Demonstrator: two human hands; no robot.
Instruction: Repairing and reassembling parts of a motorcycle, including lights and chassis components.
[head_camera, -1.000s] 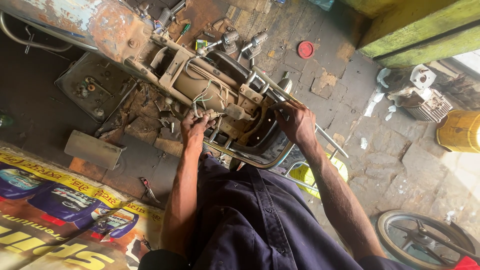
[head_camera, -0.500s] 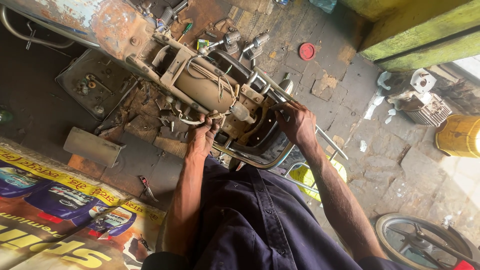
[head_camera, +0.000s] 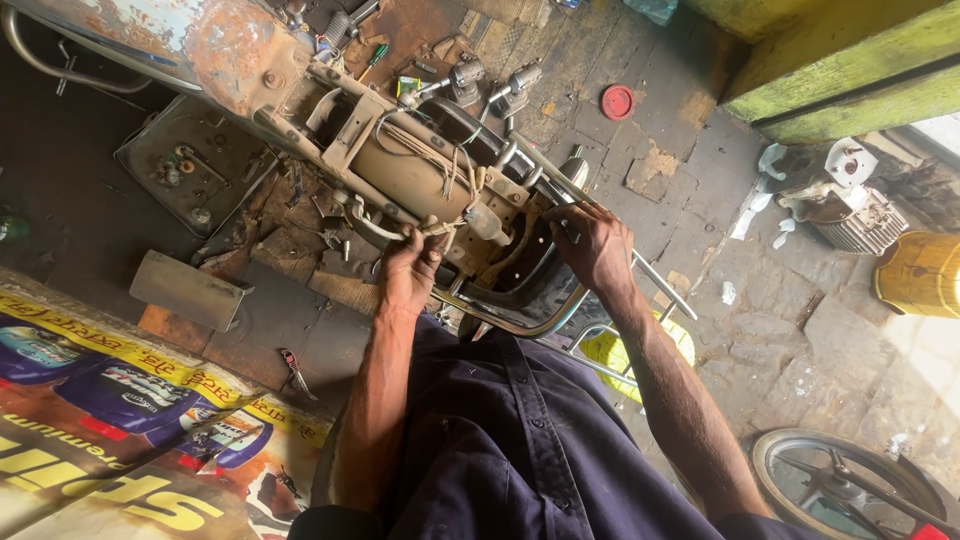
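Observation:
A stripped, rusty motorcycle frame (head_camera: 330, 120) with a tan cylindrical part and loose wires lies in front of me. My left hand (head_camera: 410, 268) is closed on a bundle of wires and a hose at the frame's near side. Over to the right, my right hand (head_camera: 592, 245) grips the frame by the black rear mudguard (head_camera: 520, 290) and chrome rail (head_camera: 660, 285). Both forearms reach forward over my dark blue shirt.
A grey metal tray (head_camera: 190, 175) with small parts and a flat metal plate (head_camera: 185, 290) lie at left. Pliers (head_camera: 295, 372) rest by a printed banner (head_camera: 110, 420). A red cap (head_camera: 617, 101), an engine cylinder (head_camera: 850, 215), a yellow container (head_camera: 925, 275) and a wheel (head_camera: 850, 490) are at right.
My left hand has shifted slightly right along the frame and now clasps the wire bundle. My right hand has stayed on the rear of the frame.

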